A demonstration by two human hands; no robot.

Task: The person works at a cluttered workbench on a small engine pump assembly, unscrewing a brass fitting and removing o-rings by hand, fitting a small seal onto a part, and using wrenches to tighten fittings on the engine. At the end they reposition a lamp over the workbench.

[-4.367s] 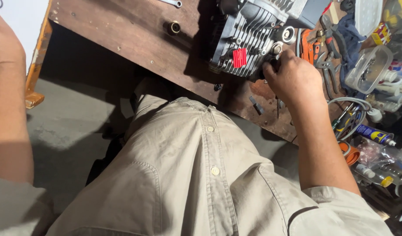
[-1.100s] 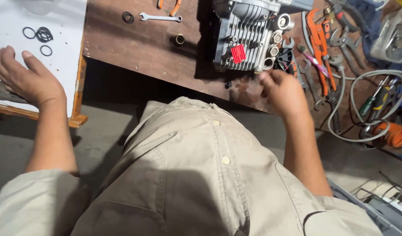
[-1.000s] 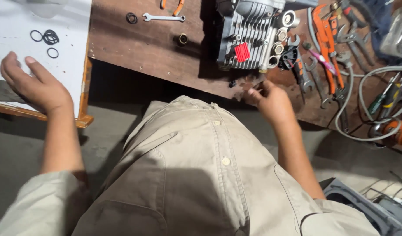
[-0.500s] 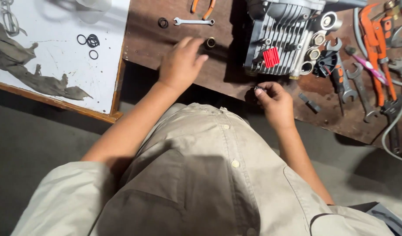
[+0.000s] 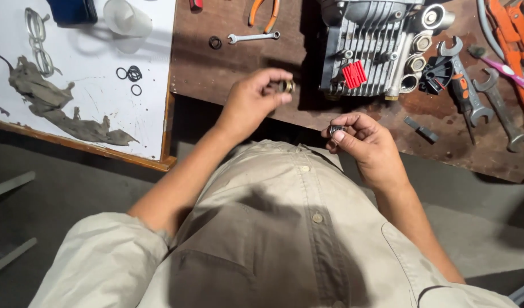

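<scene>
My left hand [image 5: 254,98] pinches a small brass ring fitting [image 5: 286,86] just above the brown workbench [image 5: 228,60]. My right hand [image 5: 364,142] holds a small dark part [image 5: 336,130] between thumb and fingertips near the bench's front edge. Behind both hands stands a finned grey metal pump housing [image 5: 369,48] with a red tag [image 5: 354,74] and round ports on its right side.
A small spanner [image 5: 252,37], orange pliers [image 5: 263,11] and a black ring [image 5: 215,42] lie on the bench. Wrenches [image 5: 496,97] and orange-handled tools [image 5: 510,34] lie at the right. A white board [image 5: 96,74] at the left carries O-rings [image 5: 131,74], a grey rag [image 5: 57,111] and a clear cup [image 5: 125,17].
My left hand has come from the white board to the bench and picked up the brass fitting. My right hand has drawn back from the pump housing with a small part.
</scene>
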